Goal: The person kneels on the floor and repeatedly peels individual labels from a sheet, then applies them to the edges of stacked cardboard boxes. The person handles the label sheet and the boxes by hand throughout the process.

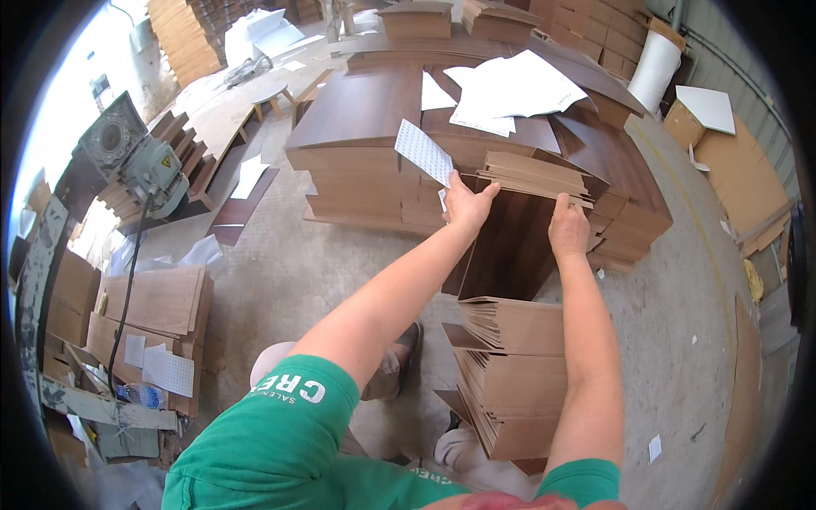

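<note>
Before me, a bundle of thin brown wood panels [517, 242] stands tilted, its dark wood-grain face toward me and its layered edges at the top. My left hand [467, 204] is closed at the bundle's upper left corner, its thumb on the edge. A white sheet of small labels [422, 153] sticks up from behind this hand's fingers. My right hand [569, 228] grips the upper right corner, fingers curled at the edge. Just below, between my arms, rises a pile of similar thin panels [516, 374], some fanned out on its left side.
Beyond my hands stands a wide stack of dark brown panels [357, 102] with loose white papers [518, 89] on top. A grey motor [157, 174] on a metal frame and more boards [153, 302] are at left. Cardboard sheets [735, 161] lean at far right; paper scraps lie on the concrete floor.
</note>
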The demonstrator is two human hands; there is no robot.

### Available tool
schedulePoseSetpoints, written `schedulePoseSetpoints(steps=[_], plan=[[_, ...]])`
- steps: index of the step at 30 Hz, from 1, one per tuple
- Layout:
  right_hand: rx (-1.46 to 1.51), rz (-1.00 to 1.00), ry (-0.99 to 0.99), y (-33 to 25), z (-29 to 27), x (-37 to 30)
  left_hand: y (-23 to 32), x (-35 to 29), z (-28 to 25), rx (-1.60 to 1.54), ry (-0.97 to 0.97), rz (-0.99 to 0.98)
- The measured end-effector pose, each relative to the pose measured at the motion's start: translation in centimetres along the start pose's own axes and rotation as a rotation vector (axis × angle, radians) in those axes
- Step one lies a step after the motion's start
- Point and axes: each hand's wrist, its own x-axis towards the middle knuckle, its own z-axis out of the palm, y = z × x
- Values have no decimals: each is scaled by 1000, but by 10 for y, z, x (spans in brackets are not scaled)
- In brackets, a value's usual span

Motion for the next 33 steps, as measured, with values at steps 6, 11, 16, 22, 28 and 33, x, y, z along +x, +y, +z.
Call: schedulePoseSetpoints(steps=[6,11,16,22,28,33], plan=[[164,345,5,22,-21,4,8,-6,-8,87,47,2],[668,472,96,65,-31,9,-20,-2,-6,-145,-2,206],[922,467,-4,61,-60,15,-9,-8,-28,-282,-309,-48],[589,139,-67,-4,-30,0,4,0,-21,80,-36,-6],[375,-72,-18,-15,-10,10,-12,9,-2,-68,-61,-11],[119,-120,-26,-3,-3,13,-4,12,2,-182,-31,-76]])
